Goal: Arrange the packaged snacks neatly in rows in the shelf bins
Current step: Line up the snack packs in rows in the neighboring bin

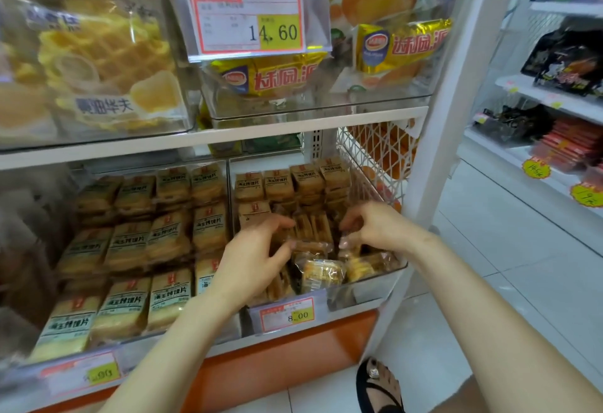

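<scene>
Hands first: left hand (257,249) curls tight around the upright snack packets (310,228) from their left, and right hand (372,226) pinches a loose packet (350,244) on the pile's right. Both forearms reach up into the right-hand clear bin (365,285). It's jumbled in front, with tidy back rows (293,184) behind.

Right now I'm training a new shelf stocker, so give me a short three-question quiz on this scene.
1. True or false: the left hand and right hand are both in the right bin.
2. The right bin's tag reads: A) 14.60 B) 8.00 C) 2.50
3. Fill in: the packs lie jumbled at the bin's ____.
Key: 1 true; 2 B; 3 front.
</scene>
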{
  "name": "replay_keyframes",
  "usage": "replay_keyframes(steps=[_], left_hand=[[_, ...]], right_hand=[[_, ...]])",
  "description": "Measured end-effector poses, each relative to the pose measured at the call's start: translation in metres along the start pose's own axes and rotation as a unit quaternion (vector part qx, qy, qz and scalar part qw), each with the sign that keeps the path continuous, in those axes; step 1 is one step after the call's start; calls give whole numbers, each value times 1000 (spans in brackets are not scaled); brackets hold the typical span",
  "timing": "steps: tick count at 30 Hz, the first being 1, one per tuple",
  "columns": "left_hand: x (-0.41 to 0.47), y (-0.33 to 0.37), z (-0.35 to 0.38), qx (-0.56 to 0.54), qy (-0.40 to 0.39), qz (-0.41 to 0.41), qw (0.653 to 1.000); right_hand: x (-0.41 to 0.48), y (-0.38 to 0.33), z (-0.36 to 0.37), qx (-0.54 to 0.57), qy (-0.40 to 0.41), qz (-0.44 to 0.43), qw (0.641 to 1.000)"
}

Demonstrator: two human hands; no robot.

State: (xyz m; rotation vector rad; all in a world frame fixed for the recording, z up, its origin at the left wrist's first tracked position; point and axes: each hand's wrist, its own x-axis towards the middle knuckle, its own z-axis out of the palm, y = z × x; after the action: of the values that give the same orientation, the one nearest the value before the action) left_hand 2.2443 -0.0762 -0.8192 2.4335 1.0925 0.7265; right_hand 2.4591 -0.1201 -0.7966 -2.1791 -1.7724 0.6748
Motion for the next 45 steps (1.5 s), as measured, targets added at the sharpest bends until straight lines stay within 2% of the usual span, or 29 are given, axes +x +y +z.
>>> replay_keyframes(steps=[4, 7, 11, 13, 14, 16, 19, 21, 23, 25, 32, 37, 39, 43, 45], left_hand=[[2, -1, -2, 54, -68, 48, 995], [6, -1, -2, 89, -129, 52, 986], [9, -1, -4, 72, -154, 63, 983], [9, -4, -5, 69, -169, 71, 981], [8, -6, -6, 70, -176, 78, 979], [6, -9, -7, 66, -172, 95, 978], [4, -9, -13, 37, -109, 107, 988], [6, -12, -17, 21, -61, 103, 993], [7, -17, -20, 10, -32, 101, 994], [9, -22, -21, 0, -18, 99, 995], [12, -22, -20, -17, -16, 79, 997], [15, -17, -22, -43, -16, 64, 997], [17, -16, -24, -50, -7, 64, 997], [19, -18, -25, -61, -1, 64, 996], [20, -18, -25, -65, 0, 62, 996]], right_hand=[[4, -6, -7, -56, 7, 2, 998], [5, -8, -7, -94, 15, -6, 995], [12, -4, -10, -54, 89, -33, 994], [24, -10, -18, -107, 91, -50, 989], [33, -12, -23, -157, 63, -45, 985], [51, -15, -31, -277, -26, -39, 960], [70, -12, -34, -433, -140, -58, 889], [76, -11, -34, -498, -167, -54, 849], [81, -13, -33, -546, -160, -71, 819], [89, -10, -30, -562, -153, -85, 808], [98, 6, -27, -498, -156, -54, 851], [96, 1, -18, -513, -145, -13, 846], [99, 0, -16, -524, -150, -22, 838], [96, -5, -29, -510, -140, -40, 848], [85, -14, -43, -505, -109, -47, 855]])
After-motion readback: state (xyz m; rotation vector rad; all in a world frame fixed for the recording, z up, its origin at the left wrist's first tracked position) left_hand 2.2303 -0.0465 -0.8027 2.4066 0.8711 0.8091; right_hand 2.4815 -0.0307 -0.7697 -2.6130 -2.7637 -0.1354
